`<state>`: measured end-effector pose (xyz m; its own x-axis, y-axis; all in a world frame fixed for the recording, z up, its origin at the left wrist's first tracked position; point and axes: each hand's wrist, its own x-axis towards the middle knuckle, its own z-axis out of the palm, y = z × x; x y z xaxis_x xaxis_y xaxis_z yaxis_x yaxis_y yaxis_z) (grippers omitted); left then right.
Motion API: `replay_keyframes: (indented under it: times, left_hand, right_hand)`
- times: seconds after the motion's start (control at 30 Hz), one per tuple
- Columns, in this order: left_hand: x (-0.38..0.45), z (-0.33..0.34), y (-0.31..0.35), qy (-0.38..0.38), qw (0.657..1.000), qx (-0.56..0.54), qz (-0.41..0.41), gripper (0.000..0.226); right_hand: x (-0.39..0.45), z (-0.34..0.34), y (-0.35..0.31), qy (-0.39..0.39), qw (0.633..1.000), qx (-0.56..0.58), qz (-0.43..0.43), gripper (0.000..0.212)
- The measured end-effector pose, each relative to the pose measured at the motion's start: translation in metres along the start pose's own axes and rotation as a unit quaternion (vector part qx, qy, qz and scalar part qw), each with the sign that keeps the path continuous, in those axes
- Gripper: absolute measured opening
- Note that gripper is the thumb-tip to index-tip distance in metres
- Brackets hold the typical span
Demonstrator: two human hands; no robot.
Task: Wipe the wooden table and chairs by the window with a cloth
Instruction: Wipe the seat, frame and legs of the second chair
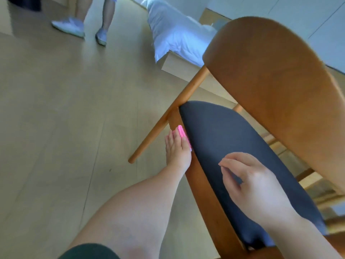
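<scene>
**Cloth on the chair's side rail, with the rail running away from the hand**

The left hand point(177, 148) presses a pink cloth point(182, 132) flat against the wooden side rail point(200, 176) of the chair point(270, 86), just below the edge of the dark seat cushion point(233, 139). Its grip is fingers straight and laid together over the cloth, palm pushing it onto the wood rather than pinching it. The cloth peeks out beyond the fingertips, towards the rear leg point(168, 113) where the rail meets it.

The rail's long axis runs from that rear leg joint back towards the person, passing under the left wrist. So the stroke most likely called for is along the rail, either on to the joint just ahead of the cloth or back along the uncovered length nearer the body.

The right hand point(255, 186) hovers over the cushion, on the far side of the rail from the cloth, fingers loosely curled and holding nothing; whether it touches the cushion is unclear. The left hand is plainly the nearer one to the rail.
</scene>
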<state>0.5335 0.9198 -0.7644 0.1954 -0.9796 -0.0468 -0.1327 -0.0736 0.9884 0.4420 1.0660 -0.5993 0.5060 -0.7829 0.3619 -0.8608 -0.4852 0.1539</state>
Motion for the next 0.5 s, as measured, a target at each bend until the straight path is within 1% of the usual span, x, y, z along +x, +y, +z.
replay_keyframes:
  times: [0.1,0.2,0.27,0.4,0.5]
  left_hand:
    - [0.047,-0.010,0.000,-0.002,1.000,0.021,0.021,0.057]
    - [0.077,-0.021,0.004,-0.016,0.998,0.037,0.050,0.057]
    - [0.093,-0.027,0.006,-0.031,0.998,0.030,0.053,0.056]
    - [0.106,-0.032,0.012,-0.037,0.998,0.019,0.054,0.056]
    - [0.096,-0.029,0.010,-0.038,0.998,0.029,0.036,0.057]
  right_hand:
    - [0.005,0.014,0.006,-0.019,0.999,0.000,0.033,0.016]
    - [0.009,0.021,0.012,-0.041,0.997,0.005,0.064,0.015]
    - [0.012,0.024,0.012,-0.052,0.996,0.000,0.078,0.014]
    - [0.018,0.026,0.011,-0.050,0.995,0.004,0.084,0.013]
    - [0.014,0.023,0.008,-0.037,0.996,0.014,0.077,0.014]
